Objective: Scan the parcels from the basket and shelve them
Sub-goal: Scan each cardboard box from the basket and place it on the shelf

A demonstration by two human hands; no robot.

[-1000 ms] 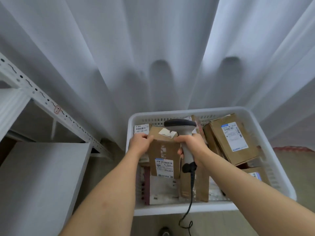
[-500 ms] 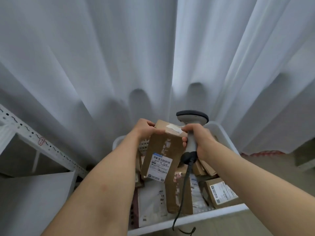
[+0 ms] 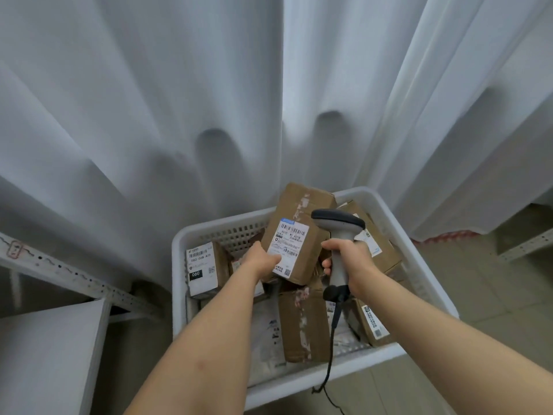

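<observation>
Tilting its white shipping label up toward the camera after holding it upright, the left hand (image 3: 263, 260) is gripping a brown cardboard parcel (image 3: 297, 235) above the white plastic basket (image 3: 419, 283), while the right hand (image 3: 348, 262) is clasping the grey handheld scanner (image 3: 338, 232) just beside it, apparently readying the scan.

"060" on small box label (image 3: 201, 269)

Brown parcel (image 3: 300, 235) (white basket (image 3: 425, 277))
</observation>
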